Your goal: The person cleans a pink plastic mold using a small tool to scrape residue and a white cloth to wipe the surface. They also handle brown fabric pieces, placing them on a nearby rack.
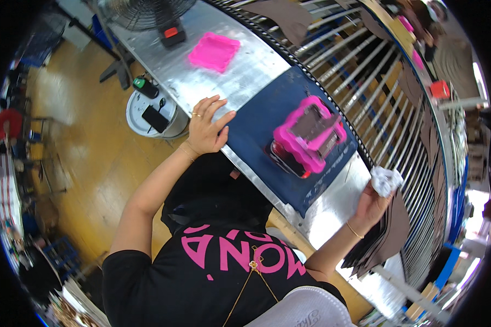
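My left hand (206, 128) is at the near edge of the metal table (259, 52), palm down with its fingers spread and nothing in them. Over on the right, my right hand (372, 208) grips a crumpled white cloth (386, 181) beside the rack of metal rods. Between the hands a dark blue mat (251, 128) covers part of the table. On it, pink wavy-edged trays (315, 163) rest above a black container (287, 161). Dark flat pieces (310, 124) lie in the pink trays, slightly blurred.
Another pink tray (215, 51) lies farther left on the table, near a fan (144, 11). A white bucket (174, 124) carries a phone (155, 118) and a dark bottle (145, 87). Brown sheets (388, 234) hang over the curved rod rack (373, 90) along the far side.
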Demonstrator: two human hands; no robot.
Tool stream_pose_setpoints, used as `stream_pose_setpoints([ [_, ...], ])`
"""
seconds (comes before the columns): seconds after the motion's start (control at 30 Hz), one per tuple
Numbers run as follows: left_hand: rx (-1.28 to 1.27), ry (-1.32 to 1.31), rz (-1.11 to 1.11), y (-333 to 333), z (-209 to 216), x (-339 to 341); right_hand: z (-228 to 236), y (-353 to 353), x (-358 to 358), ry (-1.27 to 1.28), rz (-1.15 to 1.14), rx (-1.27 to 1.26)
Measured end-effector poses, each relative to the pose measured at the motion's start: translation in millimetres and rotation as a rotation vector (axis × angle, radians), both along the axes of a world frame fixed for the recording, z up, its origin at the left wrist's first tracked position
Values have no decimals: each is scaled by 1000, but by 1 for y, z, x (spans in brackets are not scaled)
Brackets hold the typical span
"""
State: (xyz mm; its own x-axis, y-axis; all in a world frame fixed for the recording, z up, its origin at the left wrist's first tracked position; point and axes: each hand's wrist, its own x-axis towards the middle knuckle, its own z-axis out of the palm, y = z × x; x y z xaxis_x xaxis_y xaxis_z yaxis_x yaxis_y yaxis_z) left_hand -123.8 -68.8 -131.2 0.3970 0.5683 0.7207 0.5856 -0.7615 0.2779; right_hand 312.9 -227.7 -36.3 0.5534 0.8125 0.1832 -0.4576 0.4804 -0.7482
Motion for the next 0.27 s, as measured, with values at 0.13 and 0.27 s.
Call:
stream_pose_setpoints([
  [0.13,-5,-31,7,3,4,-2,15,8,78,-14,11,-37],
  [0.27,-34,-71,-33,5,-4,-4,51,64,101,-94,273,49],
])
